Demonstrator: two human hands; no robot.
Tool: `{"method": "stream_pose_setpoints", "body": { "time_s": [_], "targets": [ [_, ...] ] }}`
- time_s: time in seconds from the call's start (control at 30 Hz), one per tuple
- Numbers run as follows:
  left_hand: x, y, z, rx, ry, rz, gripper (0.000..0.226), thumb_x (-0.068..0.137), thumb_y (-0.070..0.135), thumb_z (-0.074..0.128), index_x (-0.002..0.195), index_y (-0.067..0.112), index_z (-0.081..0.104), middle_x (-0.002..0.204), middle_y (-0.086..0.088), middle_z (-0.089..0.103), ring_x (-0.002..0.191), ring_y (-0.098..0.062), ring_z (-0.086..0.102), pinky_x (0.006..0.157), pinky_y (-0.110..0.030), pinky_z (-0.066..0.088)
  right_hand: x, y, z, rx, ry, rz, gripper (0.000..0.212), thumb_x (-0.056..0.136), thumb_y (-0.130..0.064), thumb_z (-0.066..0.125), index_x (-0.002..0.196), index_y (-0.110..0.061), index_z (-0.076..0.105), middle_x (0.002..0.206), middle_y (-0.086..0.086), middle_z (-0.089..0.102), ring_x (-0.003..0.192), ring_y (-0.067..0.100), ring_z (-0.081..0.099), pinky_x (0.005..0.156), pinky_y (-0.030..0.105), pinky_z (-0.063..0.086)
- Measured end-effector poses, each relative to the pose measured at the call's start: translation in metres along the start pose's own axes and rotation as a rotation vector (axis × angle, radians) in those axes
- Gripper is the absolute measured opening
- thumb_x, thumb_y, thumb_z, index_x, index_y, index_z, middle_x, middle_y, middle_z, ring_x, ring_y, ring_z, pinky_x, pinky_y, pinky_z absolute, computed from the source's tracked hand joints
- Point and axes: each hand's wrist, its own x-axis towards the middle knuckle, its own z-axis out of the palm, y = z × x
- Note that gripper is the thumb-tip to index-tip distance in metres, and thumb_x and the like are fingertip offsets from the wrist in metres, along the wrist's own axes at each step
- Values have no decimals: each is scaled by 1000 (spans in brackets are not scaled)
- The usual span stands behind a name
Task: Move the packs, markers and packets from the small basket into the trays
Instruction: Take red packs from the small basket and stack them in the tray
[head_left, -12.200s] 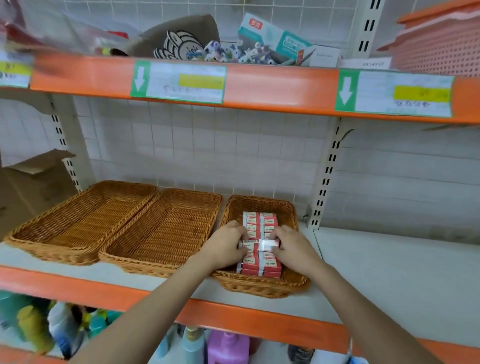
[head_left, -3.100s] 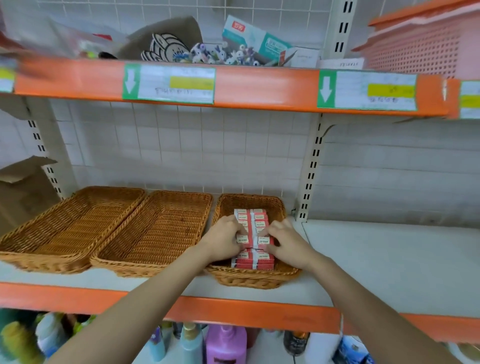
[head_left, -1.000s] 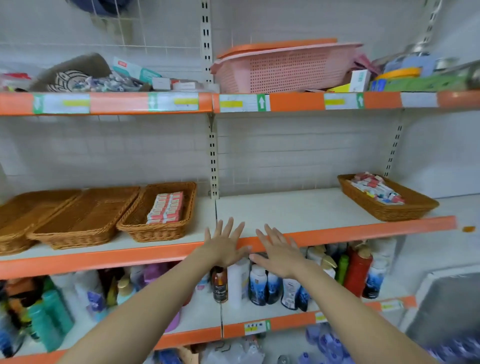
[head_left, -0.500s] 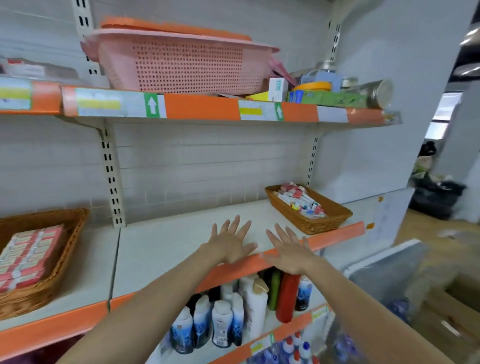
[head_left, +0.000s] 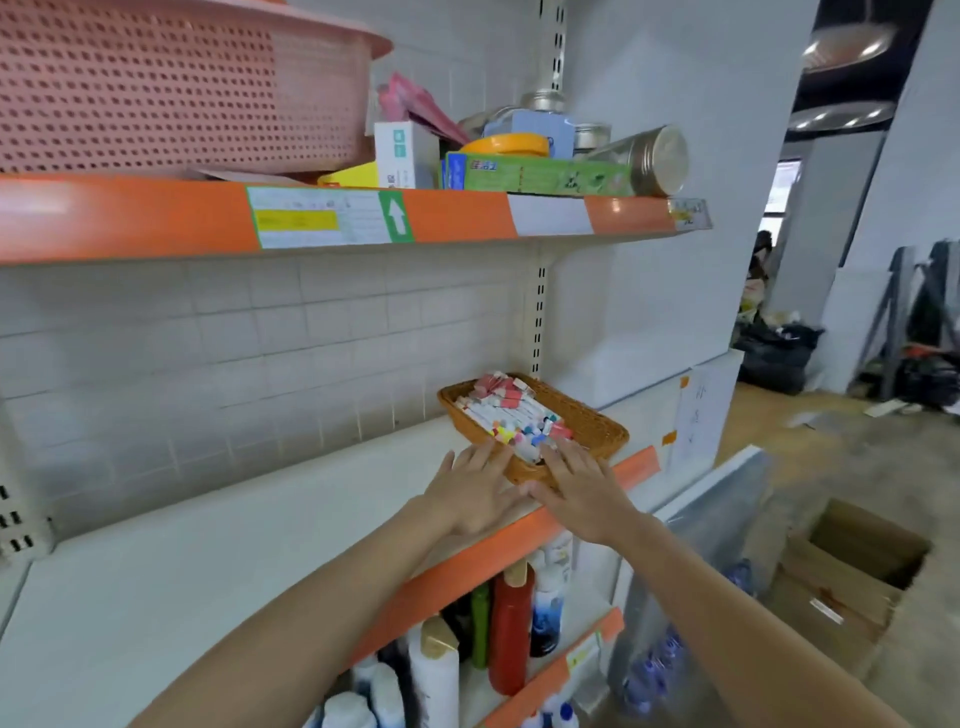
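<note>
Head view: a white shelf (head_left: 218, 561) with an orange front edge, tiled wall behind, a cardboard box (head_left: 852, 577) on the floor to the right. Pink basket (head_left: 171, 88) overhead, bottles (head_left: 511, 629) below. The small basket (head_left: 597, 421) sits at the shelf's right end, long axis running back-left to front-right, markers (head_left: 511, 421) heaped inside. Left hand (head_left: 475, 491) and right hand (head_left: 582, 491), fingers straight, reach its near end, gripping nothing.

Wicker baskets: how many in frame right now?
1. The small wicker basket sits at the right end of the middle shelf, holding markers, with the left hand and right hand at its near rim. Others may lie out of frame.
</note>
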Motion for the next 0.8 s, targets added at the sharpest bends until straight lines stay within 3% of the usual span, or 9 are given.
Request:
{"method": "stream_pose_setpoints", "body": {
  "time_s": [0.27,0.37,0.43,0.5,0.63,0.73,0.8],
  "targets": [
    [75,26,0,-10,88,-40,60,102,48,19,154,18,9,162,-6,4,148,-23,3,120,-41,4,49,72,-16,34,-97,-23,61,101,-53,19,155,-27,5,163,3,-3,149,21,-2,119,42,4],
    [102,33,-3,-60,163,-37,51,102,37,34,146,10,34,151,-12,33,141,-28,27,115,-37,21,67,92,-22,51,-116,-112,57,103,-48,21,153,-21,21,160,7,17,147,24,15,119,39,16],
    [116,39,-4,-143,195,-57,35,97,26,46,125,7,54,128,-15,53,123,-31,46,100,-33,36,78,105,-26,90,-103,-176,45,105,-37,29,137,-13,47,141,10,47,132,27,41,105,34,34],
    [125,44,-2,-162,195,-79,28,94,20,51,118,8,60,120,-14,58,114,-31,52,92,-33,41,87,112,-29,132,-92,-197,32,103,-27,38,116,-9,61,117,10,61,109,26,57,87,33,43],
    [137,42,0,-130,112,-118,27,90,14,53,114,7,64,114,-15,63,105,-30,57,86,-33,45,107,114,-30,128,-121,-204,24,96,-14,44,105,-5,65,104,14,65,92,26,58,75,33,44],
    [145,37,1,-141,33,-133,29,88,9,52,114,4,63,113,-16,64,106,-32,58,90,-38,47,120,109,-31,83,-212,-191,29,90,-2,44,111,-2,65,108,18,65,87,25,56,70,31,41],
    [149,36,2,-149,-3,-111,37,88,6,52,125,6,61,122,-13,63,113,-29,57,97,-37,45,128,108,-32,65,-259,-193,32,89,2,43,111,-1,66,109,19,64,84,25,53,68,28,37]
  ]
}}
